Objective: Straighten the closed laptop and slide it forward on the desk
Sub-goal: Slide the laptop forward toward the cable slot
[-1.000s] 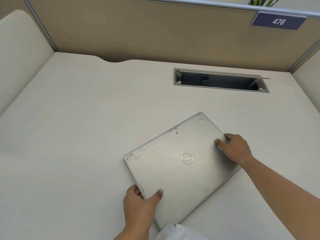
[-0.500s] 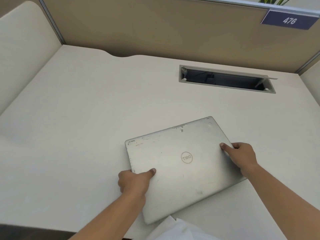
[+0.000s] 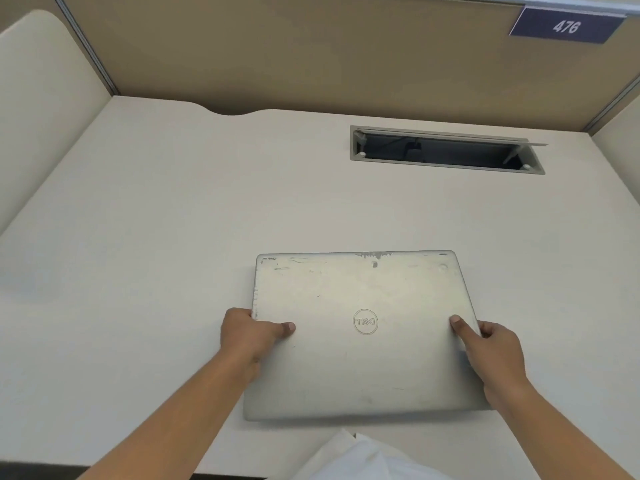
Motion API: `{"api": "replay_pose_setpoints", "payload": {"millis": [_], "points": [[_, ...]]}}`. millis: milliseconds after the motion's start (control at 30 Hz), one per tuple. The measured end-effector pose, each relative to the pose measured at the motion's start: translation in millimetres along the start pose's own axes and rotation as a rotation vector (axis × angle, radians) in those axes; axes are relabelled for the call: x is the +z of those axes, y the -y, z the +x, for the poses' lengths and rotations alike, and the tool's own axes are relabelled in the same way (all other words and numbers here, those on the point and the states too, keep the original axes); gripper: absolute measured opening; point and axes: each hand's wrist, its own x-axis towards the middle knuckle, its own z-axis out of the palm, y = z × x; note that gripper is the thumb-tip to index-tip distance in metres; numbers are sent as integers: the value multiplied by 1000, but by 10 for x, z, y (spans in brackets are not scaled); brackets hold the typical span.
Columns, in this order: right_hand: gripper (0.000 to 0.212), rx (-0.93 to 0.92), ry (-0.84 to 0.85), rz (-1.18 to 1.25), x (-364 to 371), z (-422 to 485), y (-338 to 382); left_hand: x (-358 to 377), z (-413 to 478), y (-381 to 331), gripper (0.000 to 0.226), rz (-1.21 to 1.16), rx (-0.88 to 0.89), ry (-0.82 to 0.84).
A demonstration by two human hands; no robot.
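A closed silver laptop (image 3: 360, 362) with a round logo and a scuffed lid lies flat on the pale desk (image 3: 156, 237), near its front edge. Its edges run square to the desk's front edge. My left hand (image 3: 247, 336) grips the laptop's left edge, thumb on the lid and fingers curled under the side. My right hand (image 3: 495, 351) grips the right edge the same way, thumb resting on top.
An open cable slot (image 3: 446, 150) with a grey frame is set into the desk at the back right. Beige partition walls (image 3: 311, 53) close the desk at the back and both sides; a sign reads 476 (image 3: 566, 26). White cloth (image 3: 360, 459) shows at the bottom.
The laptop has turned from a diagonal to square with the desk. My left hand moved from its near corner to the left edge; my right hand kept hold of the right edge.
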Motion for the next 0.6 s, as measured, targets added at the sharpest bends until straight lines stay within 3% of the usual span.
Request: {"api": "replay_pose_setpoints", "payload": {"millis": [233, 333, 600], "points": [[38, 37, -71, -1, 15, -77, -110, 32, 121, 43, 42, 96, 39, -1], [30, 44, -88, -13, 48, -61, -172, 65, 157, 36, 49, 129, 49, -27], [31, 13, -110, -157, 88, -23, -225, 87, 195, 41, 60, 232, 67, -89]]}}
